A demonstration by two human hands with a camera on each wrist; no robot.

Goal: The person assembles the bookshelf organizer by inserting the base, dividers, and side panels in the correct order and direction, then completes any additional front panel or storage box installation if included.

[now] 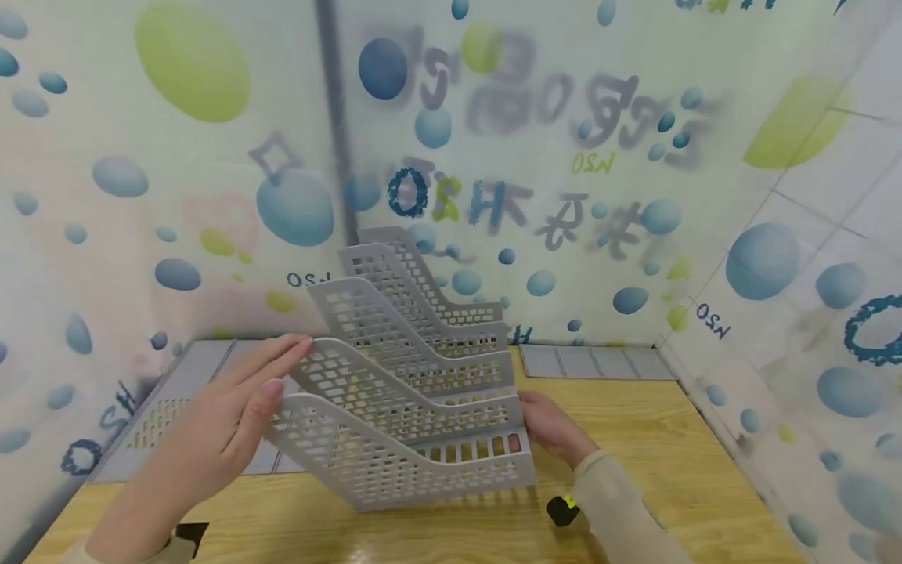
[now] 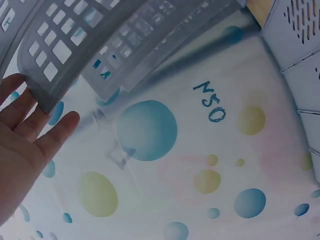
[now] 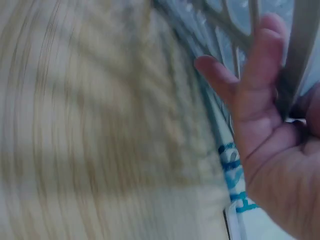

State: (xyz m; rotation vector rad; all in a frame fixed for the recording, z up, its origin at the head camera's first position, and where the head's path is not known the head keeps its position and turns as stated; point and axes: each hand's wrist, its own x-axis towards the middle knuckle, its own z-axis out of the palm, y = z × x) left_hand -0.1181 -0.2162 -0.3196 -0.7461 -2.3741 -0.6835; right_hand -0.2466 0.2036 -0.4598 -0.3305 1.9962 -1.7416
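A grey plastic file rack [image 1: 384, 468] with several sloped, perforated dividers is held tilted above the wooden table in the head view. My left hand [image 1: 200, 427] grips its upper left side, the thumb at the nearest divider's corner and the fingers at the one behind. In the left wrist view, fingertips of the left hand [image 2: 22, 142] meet the edge of the file rack [image 2: 42, 82]. At the lower right end, my right hand [image 1: 555, 427] holds the rack. The right wrist view has the right hand [image 3: 265, 130] around a grey bar of it.
Grey flat panels [image 1: 271, 458], one of them perforated, lie on the table [image 1: 620, 439] at the left. Another grey panel strip [image 1: 599, 363] lies at the back right. A small black thing with a yellow patch [image 1: 561, 511] is by the right sleeve. Patterned curtains [image 1: 493, 258] enclose the table.
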